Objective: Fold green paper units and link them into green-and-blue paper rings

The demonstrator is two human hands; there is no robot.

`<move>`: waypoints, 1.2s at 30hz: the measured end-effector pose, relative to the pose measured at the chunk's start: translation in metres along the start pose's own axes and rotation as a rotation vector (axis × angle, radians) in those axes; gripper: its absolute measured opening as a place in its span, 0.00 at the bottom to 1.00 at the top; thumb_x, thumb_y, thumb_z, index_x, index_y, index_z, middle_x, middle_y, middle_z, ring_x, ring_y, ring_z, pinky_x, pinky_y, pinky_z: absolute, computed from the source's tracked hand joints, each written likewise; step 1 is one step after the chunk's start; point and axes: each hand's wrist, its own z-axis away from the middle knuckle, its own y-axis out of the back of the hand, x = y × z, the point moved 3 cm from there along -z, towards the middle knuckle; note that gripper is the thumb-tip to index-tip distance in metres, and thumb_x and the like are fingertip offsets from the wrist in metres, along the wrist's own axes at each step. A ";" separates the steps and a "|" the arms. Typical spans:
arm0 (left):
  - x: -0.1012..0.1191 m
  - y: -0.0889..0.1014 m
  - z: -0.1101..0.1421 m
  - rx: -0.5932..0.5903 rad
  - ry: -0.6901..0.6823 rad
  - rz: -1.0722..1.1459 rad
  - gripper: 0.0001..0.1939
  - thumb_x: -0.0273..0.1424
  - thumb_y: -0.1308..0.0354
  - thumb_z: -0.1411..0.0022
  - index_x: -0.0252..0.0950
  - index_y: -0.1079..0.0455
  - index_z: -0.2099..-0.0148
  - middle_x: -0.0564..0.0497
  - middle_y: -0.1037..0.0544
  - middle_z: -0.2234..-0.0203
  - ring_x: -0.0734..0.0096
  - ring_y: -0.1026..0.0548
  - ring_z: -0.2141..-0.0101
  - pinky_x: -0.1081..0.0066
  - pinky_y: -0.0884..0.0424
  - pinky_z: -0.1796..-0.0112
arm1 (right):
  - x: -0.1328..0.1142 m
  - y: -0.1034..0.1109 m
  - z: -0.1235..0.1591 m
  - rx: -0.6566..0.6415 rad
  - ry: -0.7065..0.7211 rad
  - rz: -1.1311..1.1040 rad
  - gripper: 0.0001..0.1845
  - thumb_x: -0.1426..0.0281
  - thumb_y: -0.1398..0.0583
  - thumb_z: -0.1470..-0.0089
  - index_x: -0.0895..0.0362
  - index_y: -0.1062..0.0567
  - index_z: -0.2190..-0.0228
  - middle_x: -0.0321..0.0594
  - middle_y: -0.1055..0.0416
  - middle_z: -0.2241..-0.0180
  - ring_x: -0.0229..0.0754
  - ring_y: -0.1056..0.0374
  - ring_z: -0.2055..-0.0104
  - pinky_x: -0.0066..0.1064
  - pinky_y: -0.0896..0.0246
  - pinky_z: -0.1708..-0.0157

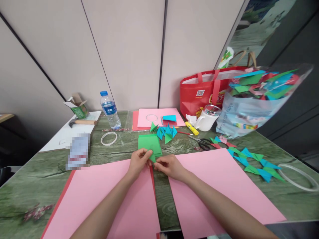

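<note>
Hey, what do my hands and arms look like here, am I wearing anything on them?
Your left hand and right hand are bare, five-fingered hands without gloves. No sleeves, watch or bracelet show on your forearms.

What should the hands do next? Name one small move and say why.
Probably press the lower tip of the small green paper flat with the fingers of the right hand. The left hand pinches that paper from the other side, and the right fingers are already at or very near the tip; I can't tell whether they touch.
</note>
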 end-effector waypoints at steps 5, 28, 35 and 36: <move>0.002 -0.001 0.000 -0.025 -0.007 0.057 0.15 0.40 0.41 0.50 0.33 0.36 0.74 0.57 0.31 0.90 0.77 0.34 0.88 0.78 0.38 0.84 | 0.011 -0.002 -0.003 0.028 -0.173 -0.233 0.11 0.68 0.45 0.50 0.58 0.28 0.79 0.37 0.28 0.80 0.35 0.34 0.81 0.24 0.41 0.80; -0.003 0.001 -0.004 -0.008 0.042 0.265 0.14 0.37 0.36 0.56 0.32 0.36 0.73 0.55 0.27 0.82 0.77 0.30 0.84 0.75 0.34 0.79 | 0.020 0.000 -0.005 0.099 -0.206 -0.323 0.13 0.62 0.44 0.49 0.58 0.28 0.77 0.38 0.28 0.78 0.36 0.33 0.78 0.27 0.36 0.76; 0.005 0.002 -0.001 -0.029 -0.044 0.311 0.18 0.34 0.39 0.52 0.36 0.48 0.78 0.50 0.23 0.75 0.64 0.25 0.67 0.66 0.29 0.69 | 0.040 0.029 -0.004 0.500 -0.165 -0.008 0.10 0.66 0.45 0.49 0.56 0.25 0.70 0.44 0.30 0.67 0.43 0.34 0.65 0.31 0.36 0.72; 0.006 0.002 0.000 -0.039 -0.054 0.311 0.17 0.33 0.40 0.52 0.37 0.49 0.77 0.50 0.23 0.75 0.65 0.25 0.67 0.66 0.29 0.68 | 0.046 0.034 -0.003 0.568 -0.170 0.023 0.10 0.67 0.45 0.50 0.57 0.25 0.69 0.47 0.32 0.63 0.45 0.35 0.62 0.31 0.36 0.73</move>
